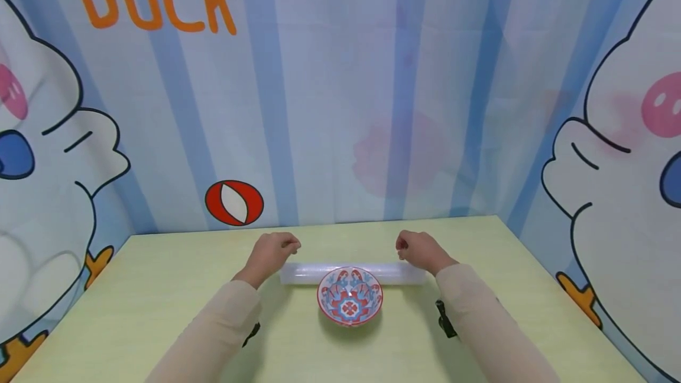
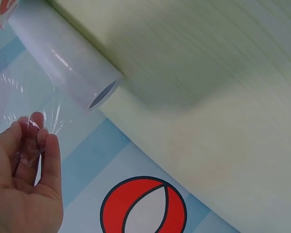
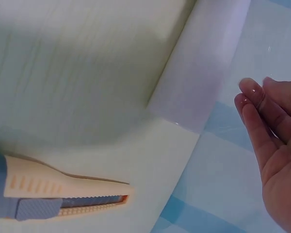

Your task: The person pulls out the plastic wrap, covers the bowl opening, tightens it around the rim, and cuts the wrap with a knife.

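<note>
A roll of clear cling film (image 1: 303, 273) lies across the table behind a red, white and blue patterned bowl (image 1: 350, 297). Above its left end, my left hand (image 1: 273, 253) pinches the edge of the film; in the left wrist view the cling film (image 2: 51, 116) gathers into creases at the fingertips (image 2: 36, 119). My right hand (image 1: 422, 250) is raised over the roll's right end. In the right wrist view its thumb and fingers (image 3: 254, 90) pinch the other side of the film, with small glints on the fingertips. The bowl stands upright between the forearms.
An orange and grey utility knife (image 3: 68, 187) lies on the table near the roll's right end, in the right wrist view. Beyond the pale table (image 1: 175, 265) hangs a striped blue curtain (image 1: 335, 105), printed with white cartoon ducks at both sides.
</note>
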`<state>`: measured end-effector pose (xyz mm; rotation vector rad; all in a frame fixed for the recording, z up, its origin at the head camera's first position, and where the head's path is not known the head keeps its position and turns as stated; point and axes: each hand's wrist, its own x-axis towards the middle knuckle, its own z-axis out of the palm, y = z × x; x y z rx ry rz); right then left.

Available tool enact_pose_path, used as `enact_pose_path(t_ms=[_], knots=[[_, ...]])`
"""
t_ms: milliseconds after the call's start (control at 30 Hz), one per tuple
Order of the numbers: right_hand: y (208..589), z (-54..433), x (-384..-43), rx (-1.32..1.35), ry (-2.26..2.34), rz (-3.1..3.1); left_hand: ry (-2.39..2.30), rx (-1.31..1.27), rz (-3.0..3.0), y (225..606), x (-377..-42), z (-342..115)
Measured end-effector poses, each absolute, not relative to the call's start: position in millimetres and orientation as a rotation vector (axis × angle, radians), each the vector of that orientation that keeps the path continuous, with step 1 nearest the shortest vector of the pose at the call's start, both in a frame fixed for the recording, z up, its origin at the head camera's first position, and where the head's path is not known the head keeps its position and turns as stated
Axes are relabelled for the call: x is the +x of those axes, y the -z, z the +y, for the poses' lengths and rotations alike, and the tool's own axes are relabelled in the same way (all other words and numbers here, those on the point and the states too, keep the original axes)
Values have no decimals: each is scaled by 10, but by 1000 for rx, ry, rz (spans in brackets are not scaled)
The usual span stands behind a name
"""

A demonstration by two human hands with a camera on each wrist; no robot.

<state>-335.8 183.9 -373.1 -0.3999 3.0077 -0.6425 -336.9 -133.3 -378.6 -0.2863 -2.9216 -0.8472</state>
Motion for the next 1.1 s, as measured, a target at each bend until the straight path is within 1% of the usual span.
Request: enact_pose_path(t_ms=[200, 400, 667, 1100], knots=[[3706, 1818, -3368, -523, 479, 3057, 861, -291, -2919, 3785, -3385, -1338], [3697, 1774, -3372, -545, 366, 3132, 835, -286, -2919, 3781, -3394, -1336], [3659, 1784, -3386, -519, 376, 3122, 805, -300, -2928, 3670, -3386, -1353], [3581, 1837, -3378, -624, 369, 3169, 812, -320, -2930, 3552, -3353, -1393]])
